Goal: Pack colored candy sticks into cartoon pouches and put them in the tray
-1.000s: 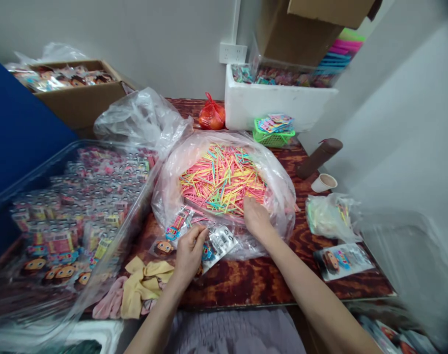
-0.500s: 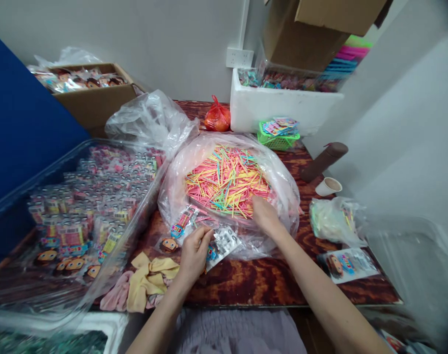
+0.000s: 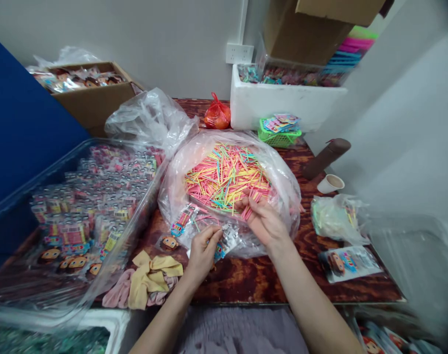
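A big clear plastic bag (image 3: 283, 182) lies open on the wooden table (image 3: 253, 280), full of thin colored sticks (image 3: 224, 174) in pink, yellow, green and blue. My right hand (image 3: 263, 221) sits at the bag's near edge, fingers closed on a small bunch of pink sticks (image 3: 250, 204). My left hand (image 3: 204, 250) pinches a small clear printed packet (image 3: 226, 241) just below the bag. A filled packet with a cartoon face (image 3: 176, 231) lies to its left.
A clear tray of filled packets (image 3: 87, 206) stands at the left, a cardboard box (image 3: 87, 93) behind it. A white foam box (image 3: 283, 101), green basket (image 3: 279, 135), red bag (image 3: 216, 115), brown bottle (image 3: 325, 157) and cup (image 3: 330, 183) sit behind. Yellow cloth (image 3: 150, 275) lies near.
My right hand has drawn back from the stick pile toward my left hand with a few pink sticks pinched in it. My left hand has lifted the packet slightly.
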Demonstrator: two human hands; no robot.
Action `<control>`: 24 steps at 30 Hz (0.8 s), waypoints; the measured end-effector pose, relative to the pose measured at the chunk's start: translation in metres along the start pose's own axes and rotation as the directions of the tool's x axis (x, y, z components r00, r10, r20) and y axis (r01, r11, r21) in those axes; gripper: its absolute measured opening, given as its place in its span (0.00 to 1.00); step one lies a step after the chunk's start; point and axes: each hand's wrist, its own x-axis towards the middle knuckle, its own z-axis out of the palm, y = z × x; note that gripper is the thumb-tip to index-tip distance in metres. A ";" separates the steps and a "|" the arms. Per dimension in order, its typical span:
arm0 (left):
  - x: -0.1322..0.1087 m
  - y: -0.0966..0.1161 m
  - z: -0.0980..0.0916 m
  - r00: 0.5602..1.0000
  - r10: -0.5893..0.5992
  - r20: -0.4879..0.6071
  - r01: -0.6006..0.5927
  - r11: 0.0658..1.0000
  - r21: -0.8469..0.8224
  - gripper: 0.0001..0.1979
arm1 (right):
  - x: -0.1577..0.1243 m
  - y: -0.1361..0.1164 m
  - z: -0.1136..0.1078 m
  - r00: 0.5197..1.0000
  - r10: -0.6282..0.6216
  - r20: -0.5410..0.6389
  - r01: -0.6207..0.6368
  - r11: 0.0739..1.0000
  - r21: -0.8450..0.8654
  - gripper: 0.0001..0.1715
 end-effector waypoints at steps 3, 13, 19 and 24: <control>-0.002 0.001 0.003 0.996 -0.089 0.003 0.088 0.991 -0.103 0.12 | -0.007 0.012 0.012 1.000 0.001 0.013 -0.002 0.999 0.042 0.09; -0.007 0.002 0.010 0.971 -0.237 0.026 0.234 0.924 -0.303 0.10 | -0.029 0.026 0.012 0.997 -0.015 -0.072 0.007 0.994 -0.106 0.13; -0.006 0.004 0.008 0.979 -0.206 0.007 0.201 0.948 -0.248 0.11 | -0.032 0.023 0.018 0.995 -0.075 -0.070 0.060 0.978 -0.199 0.11; -0.008 0.004 0.006 0.992 -0.126 0.005 0.125 0.979 -0.158 0.12 | -0.022 0.013 0.016 0.985 -0.149 -0.088 0.143 0.987 -0.075 0.09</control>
